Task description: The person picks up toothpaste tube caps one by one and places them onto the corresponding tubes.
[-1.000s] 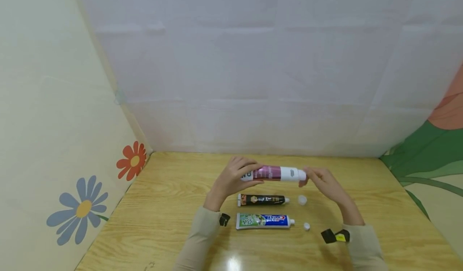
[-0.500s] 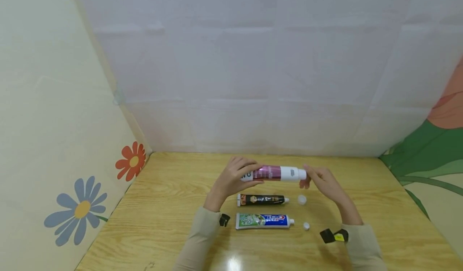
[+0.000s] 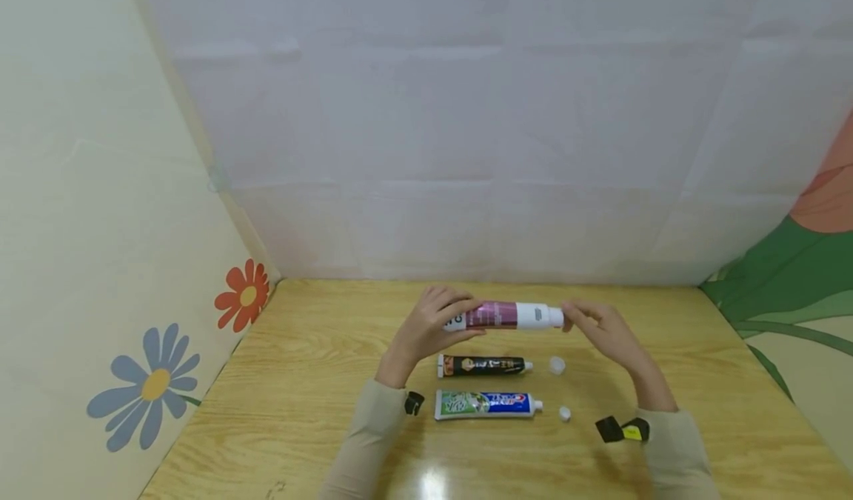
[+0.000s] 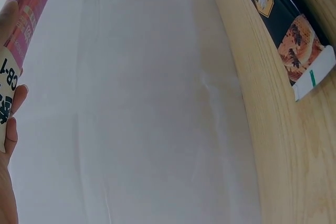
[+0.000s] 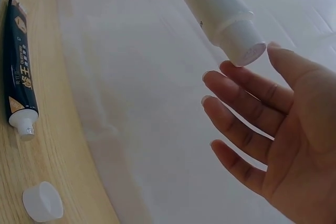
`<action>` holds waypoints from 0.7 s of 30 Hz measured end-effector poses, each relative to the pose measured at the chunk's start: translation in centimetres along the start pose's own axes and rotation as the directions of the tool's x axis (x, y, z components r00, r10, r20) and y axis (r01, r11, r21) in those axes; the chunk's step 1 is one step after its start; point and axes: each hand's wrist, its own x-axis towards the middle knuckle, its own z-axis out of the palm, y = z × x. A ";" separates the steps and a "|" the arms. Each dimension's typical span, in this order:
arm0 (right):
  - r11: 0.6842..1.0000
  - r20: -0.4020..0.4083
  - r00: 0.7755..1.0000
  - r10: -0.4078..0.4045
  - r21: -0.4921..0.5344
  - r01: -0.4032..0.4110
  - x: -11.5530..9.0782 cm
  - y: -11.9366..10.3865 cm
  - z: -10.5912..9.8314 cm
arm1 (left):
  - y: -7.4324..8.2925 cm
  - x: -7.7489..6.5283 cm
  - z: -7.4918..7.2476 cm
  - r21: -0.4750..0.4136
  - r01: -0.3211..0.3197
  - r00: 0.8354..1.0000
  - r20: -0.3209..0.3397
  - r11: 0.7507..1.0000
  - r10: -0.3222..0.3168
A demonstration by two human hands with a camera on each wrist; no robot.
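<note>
My left hand (image 3: 429, 326) grips a pink-and-white toothpaste tube (image 3: 496, 315) by its tail end, holding it level above the table. The tube's white cap (image 5: 242, 43) is on and points right. Beside that cap is my right hand (image 3: 603, 333); in the right wrist view its fingers (image 5: 244, 98) are spread and loosely bent. The thumb and index fingertips lie close at the cap's end, and whether they touch it I cannot tell. Below on the table lie a black toothpaste tube (image 3: 483, 367) and a green-and-blue toothpaste tube (image 3: 488, 405), both uncapped.
A larger white cap (image 3: 557, 366) lies right of the black tube's nozzle, and a smaller white cap (image 3: 564, 413) right of the green-and-blue one. The wooden table (image 3: 313, 381) ends against a white cloth backdrop (image 3: 426, 152).
My right hand has shifted slightly right, and its lower fingers no longer hang beneath the cap. The left hand and its tube have barely moved.
</note>
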 end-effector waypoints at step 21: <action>0.982 0.018 0.992 -0.124 0.145 0.120 -0.2 0.2 -0.3 | -0.1 0.0 0.1 -0.005 -0.001 1.000 -0.008 1.000 0.001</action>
